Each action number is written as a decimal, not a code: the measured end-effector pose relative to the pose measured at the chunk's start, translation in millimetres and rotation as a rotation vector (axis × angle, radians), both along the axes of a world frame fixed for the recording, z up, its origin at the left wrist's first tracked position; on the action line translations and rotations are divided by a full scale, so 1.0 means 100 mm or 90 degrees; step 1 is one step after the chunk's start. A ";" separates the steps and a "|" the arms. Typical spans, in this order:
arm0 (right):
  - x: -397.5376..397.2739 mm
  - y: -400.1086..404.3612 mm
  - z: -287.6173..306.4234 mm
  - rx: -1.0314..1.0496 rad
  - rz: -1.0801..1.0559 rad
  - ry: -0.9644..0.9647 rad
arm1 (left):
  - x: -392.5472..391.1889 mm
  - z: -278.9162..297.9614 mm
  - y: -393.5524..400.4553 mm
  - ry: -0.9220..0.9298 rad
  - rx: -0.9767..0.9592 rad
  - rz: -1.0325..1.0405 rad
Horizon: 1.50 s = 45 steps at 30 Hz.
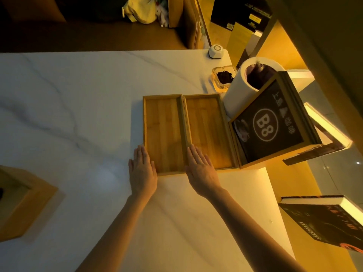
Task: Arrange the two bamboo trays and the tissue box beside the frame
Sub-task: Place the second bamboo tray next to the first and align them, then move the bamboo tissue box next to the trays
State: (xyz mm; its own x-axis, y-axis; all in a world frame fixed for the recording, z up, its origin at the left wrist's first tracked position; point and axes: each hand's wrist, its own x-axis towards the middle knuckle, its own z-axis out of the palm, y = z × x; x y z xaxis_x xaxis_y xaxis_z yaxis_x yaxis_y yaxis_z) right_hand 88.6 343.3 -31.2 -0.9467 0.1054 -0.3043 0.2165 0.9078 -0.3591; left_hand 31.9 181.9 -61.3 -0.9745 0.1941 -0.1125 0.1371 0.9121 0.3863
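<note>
Two empty bamboo trays lie side by side on the white marble table point(78, 114), long sides touching. The left tray point(164, 132) and the right tray point(208, 130) sit just left of a wooden-edged frame point(269, 122) with a black "B8" sign, which stands tilted at the table's right edge. My left hand point(142, 171) lies flat against the left tray's near left corner. My right hand point(200, 169) rests flat over the near edge where the trays meet. A wooden hexagonal box point(23, 201) at the far left may be the tissue box.
A white cylindrical bin point(241, 89) stands behind the frame, with a glass ashtray point(222, 78) and a small white call button point(215, 52) beyond it. A dark book point(324, 220) lies off the table's right edge. A bench with a yellow bag point(141, 10) is behind the table.
</note>
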 end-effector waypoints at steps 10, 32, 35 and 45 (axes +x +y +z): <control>0.03 -0.05 -0.01 -0.001 -0.001 -0.022 | -0.03 -0.09 -0.17 0.026 0.030 -0.092; -0.02 -0.03 0.03 0.051 0.045 -0.035 | -0.07 0.10 -0.29 -0.101 0.003 -0.148; -0.09 -0.16 0.18 0.075 0.030 -0.011 | -0.02 0.33 -0.44 -0.067 0.100 -0.094; -0.50 -1.48 0.82 0.094 0.197 0.229 | 0.00 1.11 -1.87 0.174 0.089 0.006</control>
